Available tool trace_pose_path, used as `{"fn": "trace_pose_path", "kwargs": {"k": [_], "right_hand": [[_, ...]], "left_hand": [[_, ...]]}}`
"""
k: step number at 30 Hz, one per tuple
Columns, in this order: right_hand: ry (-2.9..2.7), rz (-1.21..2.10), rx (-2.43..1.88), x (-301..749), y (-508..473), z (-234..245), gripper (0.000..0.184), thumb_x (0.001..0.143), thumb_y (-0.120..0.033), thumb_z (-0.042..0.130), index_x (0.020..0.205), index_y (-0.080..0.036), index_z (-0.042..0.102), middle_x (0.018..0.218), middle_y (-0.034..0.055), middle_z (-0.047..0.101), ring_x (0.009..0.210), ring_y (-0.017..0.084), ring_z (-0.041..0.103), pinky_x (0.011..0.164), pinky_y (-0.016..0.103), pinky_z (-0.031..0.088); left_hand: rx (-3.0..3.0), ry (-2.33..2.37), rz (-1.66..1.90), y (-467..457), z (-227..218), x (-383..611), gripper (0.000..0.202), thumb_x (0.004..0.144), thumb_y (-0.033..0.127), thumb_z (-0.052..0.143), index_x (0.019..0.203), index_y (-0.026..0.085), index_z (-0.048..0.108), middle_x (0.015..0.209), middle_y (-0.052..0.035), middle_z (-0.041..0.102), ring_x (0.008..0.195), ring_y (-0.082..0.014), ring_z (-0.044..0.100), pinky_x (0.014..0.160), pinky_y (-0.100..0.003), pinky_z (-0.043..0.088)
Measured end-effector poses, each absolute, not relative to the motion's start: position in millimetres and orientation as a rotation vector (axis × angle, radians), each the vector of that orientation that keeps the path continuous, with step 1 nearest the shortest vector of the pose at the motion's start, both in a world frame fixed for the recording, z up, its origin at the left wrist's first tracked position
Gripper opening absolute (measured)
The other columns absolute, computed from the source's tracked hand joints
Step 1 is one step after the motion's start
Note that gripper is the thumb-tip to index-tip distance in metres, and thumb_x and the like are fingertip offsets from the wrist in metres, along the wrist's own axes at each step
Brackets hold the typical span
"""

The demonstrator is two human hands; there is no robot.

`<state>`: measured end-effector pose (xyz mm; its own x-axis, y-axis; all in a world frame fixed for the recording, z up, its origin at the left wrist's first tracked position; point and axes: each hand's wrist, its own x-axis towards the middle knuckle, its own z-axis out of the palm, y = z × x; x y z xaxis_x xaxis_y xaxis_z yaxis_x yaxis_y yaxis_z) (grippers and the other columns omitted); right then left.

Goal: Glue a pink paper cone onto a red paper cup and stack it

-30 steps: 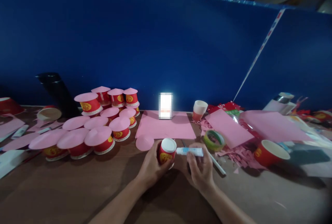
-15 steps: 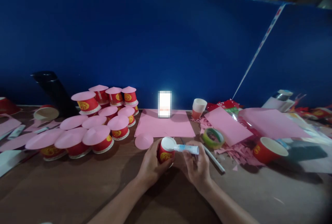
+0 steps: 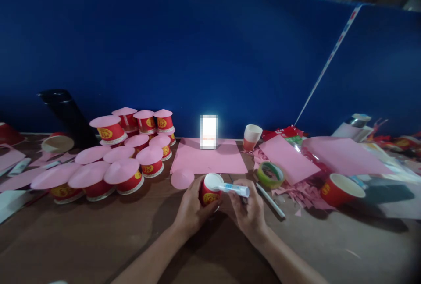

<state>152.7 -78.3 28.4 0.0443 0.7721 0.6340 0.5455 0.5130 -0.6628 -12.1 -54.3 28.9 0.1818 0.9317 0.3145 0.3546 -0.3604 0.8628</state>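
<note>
My left hand is wrapped round an upside-down red paper cup with a yellow emblem, its white base facing up. My right hand grips a white and blue glue tube, whose tip rests on the cup's base. A small pink paper cone lies on the brown table just left of the cup.
Several red cups topped with pink cones stand at the left, near a black bottle. Behind the hands are a pink sheet, a bright phone, a tape roll, a pen, pink scraps and an open red cup. A blue wall closes the back.
My right hand has slid the glue tube leftward until its tip sits on the cup's base. The left hand keeps its hold on the cup.
</note>
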Motion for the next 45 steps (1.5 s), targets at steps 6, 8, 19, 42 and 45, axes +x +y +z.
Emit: {"fn": "trace_pose_path", "kwargs": {"k": [6,8,19,42,45], "right_hand": [[-1.657,0.25,-1.135,152.6,-78.1,30.3,0.009,0.087,-0.027,0.049,0.092,-0.019,0.047,0.074,0.0001,0.054,0.059,0.012,0.051,0.055,0.022,0.043],[-1.669,0.248,-1.135,152.9,-78.1,31.4,0.008,0.087,-0.026,0.049,0.09,-0.019,0.047,0.074,-0.0001,0.054,0.06,0.012,0.051,0.056,0.022,0.043],[-1.568,0.25,-1.146,154.9,-78.4,31.9,0.008,0.087,-0.025,0.049,0.091,-0.018,0.047,0.07,0.0003,0.055,0.056,0.012,0.053,0.054,0.022,0.046],[-1.618,0.309,-1.127,149.5,-77.4,28.7,0.006,0.087,-0.023,0.05,0.092,-0.019,0.049,0.075,-0.0008,0.055,0.06,0.01,0.051,0.056,0.02,0.043],[-1.574,0.306,-1.134,149.8,-77.6,28.8,0.007,0.087,-0.023,0.051,0.091,-0.019,0.048,0.073,-0.0016,0.054,0.058,0.01,0.05,0.055,0.019,0.042]], "left_hand": [[1.815,1.213,1.185,-53.2,25.0,-12.8,0.048,0.068,0.034,0.065,0.111,0.019,0.051,0.106,-0.0069,0.061,0.094,-0.0231,0.057,0.084,-0.036,0.045],[1.813,1.224,1.193,-52.3,22.8,-13.0,0.05,0.067,0.034,0.066,0.112,0.019,0.051,0.107,-0.0072,0.06,0.096,-0.0237,0.057,0.085,-0.037,0.044],[1.786,1.274,1.191,-51.9,21.2,-13.0,0.054,0.066,0.034,0.068,0.115,0.018,0.051,0.11,-0.0081,0.061,0.098,-0.0246,0.057,0.088,-0.039,0.043],[1.653,1.286,1.163,-52.5,23.8,-10.2,0.049,0.066,0.038,0.069,0.107,0.016,0.053,0.098,-0.0063,0.065,0.086,-0.0215,0.06,0.078,-0.035,0.047],[1.64,1.283,1.166,-51.5,21.9,-10.0,0.051,0.065,0.038,0.07,0.107,0.017,0.053,0.098,-0.0058,0.065,0.086,-0.0212,0.061,0.078,-0.033,0.047]]}}
